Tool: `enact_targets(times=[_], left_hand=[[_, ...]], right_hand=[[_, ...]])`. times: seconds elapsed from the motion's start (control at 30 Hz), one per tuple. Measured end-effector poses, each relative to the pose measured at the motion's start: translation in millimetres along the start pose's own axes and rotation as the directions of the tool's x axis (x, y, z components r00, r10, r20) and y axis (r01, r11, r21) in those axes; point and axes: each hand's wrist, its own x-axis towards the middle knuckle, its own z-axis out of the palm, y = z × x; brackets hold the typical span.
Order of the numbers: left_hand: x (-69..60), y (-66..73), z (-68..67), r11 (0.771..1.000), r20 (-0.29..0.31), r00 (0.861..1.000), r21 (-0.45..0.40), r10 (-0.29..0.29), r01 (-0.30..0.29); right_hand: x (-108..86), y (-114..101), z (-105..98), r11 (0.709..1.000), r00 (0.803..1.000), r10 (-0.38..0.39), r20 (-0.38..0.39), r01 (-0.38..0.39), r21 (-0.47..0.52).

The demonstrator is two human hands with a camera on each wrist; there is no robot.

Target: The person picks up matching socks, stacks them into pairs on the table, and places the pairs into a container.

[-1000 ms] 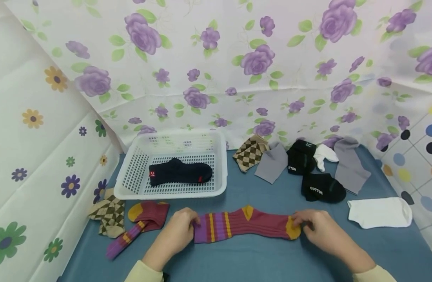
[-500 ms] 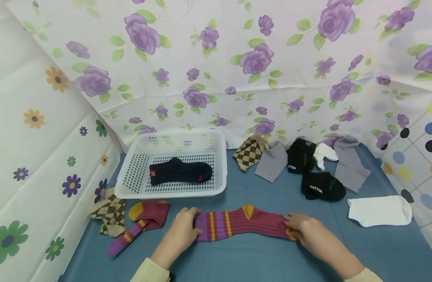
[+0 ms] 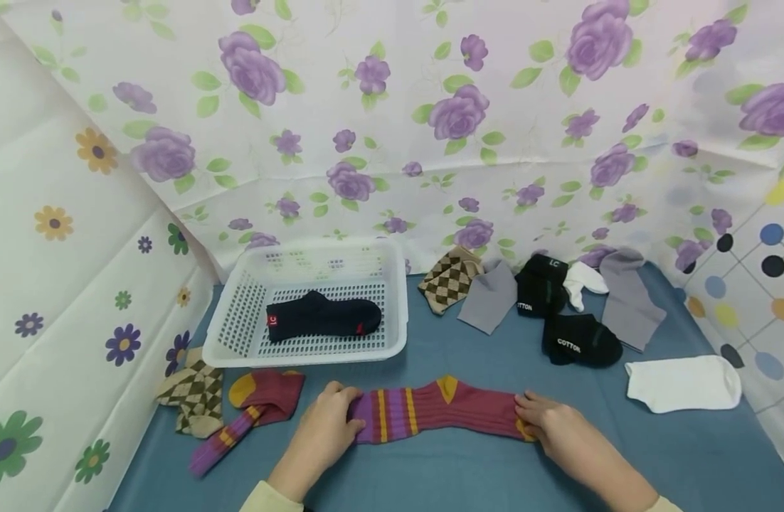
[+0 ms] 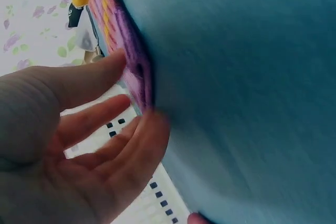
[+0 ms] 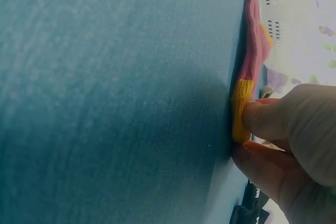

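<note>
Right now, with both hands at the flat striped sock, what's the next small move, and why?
I'd lean toward moving the left hand to the crumpled sock: the flat sock lies straight, the right hand is at its toe, and the crumpled one, in matching colours, sits bunched nearby.

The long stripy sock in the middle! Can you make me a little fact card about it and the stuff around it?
Stripy sock: stretched out sideways, red with purple and yellow
Left hand: at its purple cuff
Right hand: holds its yellow toe
Look-alike sock: bent, left of the left hand
Basket: white, with a dark sock inside
Far left: crumpled checked sock
Right side: grey socks, black socks, white sock, more besides
Underneath: blue cloth
</note>
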Motion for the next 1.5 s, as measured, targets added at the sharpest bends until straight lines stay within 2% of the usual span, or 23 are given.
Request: enact_targets(times=[0.07, 0.1, 0.17, 0.23, 0.37, 0.47, 0.6, 0.73, 0.87, 1.03, 1.13, 1.23, 1.3, 1.4, 1.5], left_hand=[[-4.8, -3.7, -4.2, 0.996, -0.103, 0.994, 0.081, 0.036, -0.028], [-7.1, -5.4, -7.4, 0.993, -0.15, 0.988, 0.117, 0.037, -0.02], [-10.1, -10.9, -14.0, 0.985, -0.229, 0.973, 0.171, 0.018, 0.022], [-11.4, -18.6, -20.7, 0.978, -0.258, 0.965, 0.184, -0.053, 0.103], [-10.9, -41.5, -28.9, 0.948, -0.243, 0.944, 0.169, -0.224, 0.269], [-9.5, -59.7, -32.6, 0.924, -0.193, 0.928, 0.152, -0.32, 0.35], [-7.6, -77.9, -34.3, 0.902, -0.082, 0.909, 0.12, -0.408, 0.415], [-6.7, -86.3, -32.8, 0.892, -0.009, 0.898, 0.111, -0.441, 0.439], [-5.4, -87.9, -30.9, 0.9, -0.031, 0.909, 0.126, -0.416, 0.417], [-3.8, -86.0, -31.6, 0.931, -0.059, 0.94, 0.127, -0.336, 0.341], [-3.9, -83.6, -31.7, 0.948, -0.04, 0.957, 0.13, -0.286, 0.289], [-5.1, -78.0, -32.7, 0.96, 0.006, 0.967, 0.122, -0.254, 0.251], [-6.3, -71.4, -35.0, 0.969, 0.03, 0.972, 0.082, -0.235, 0.232], [-7.6, -57.4, -41.8, 0.98, 0.057, 0.979, -0.031, -0.196, 0.198], [-7.3, -41.1, -51.2, 0.967, 0.073, 0.985, -0.192, -0.154, 0.165]], right_hand=[[0.8, -1, 0, 1.0, 1.0, 0.007, 0.007, -0.007, 0.001], [1.1, -2, 0, 1.0, 1.0, 0.008, 0.01, -0.008, 0.005], [1.2, -2, 0, 1.0, 1.0, 0.01, 0.008, -0.01, 0.015], [0.8, -2, 0, 0.999, 1.0, 0.012, 0.005, -0.012, 0.03], [0.0, -2, 0, 0.994, 0.998, 0.055, 0.011, -0.056, 0.089], [0.6, -3, -2, 0.986, 0.996, 0.092, 0.001, -0.091, 0.141], [2.2, -4, -4, 0.971, 0.99, 0.14, -0.021, -0.133, 0.2], [5.2, -4, -7, 0.947, 0.974, 0.224, -0.014, -0.214, 0.241], [9.2, -5, -10, 0.926, 0.958, 0.288, 0.007, -0.28, 0.254], [12.1, -5, -13, 0.917, 0.953, 0.303, 0.028, -0.3, 0.264], [11.9, -6, -13, 0.914, 0.951, 0.307, 0.025, -0.302, 0.273], [12.1, -6, -14, 0.914, 0.953, 0.302, 0.016, -0.295, 0.28], [12.6, -6, -16, 0.916, 0.954, 0.3, 0.007, -0.29, 0.279], [13.5, -6, -21, 0.921, 0.956, 0.295, -0.016, -0.279, 0.273], [14.0, -7, -27, 0.927, 0.958, 0.281, -0.051, -0.258, 0.274]])
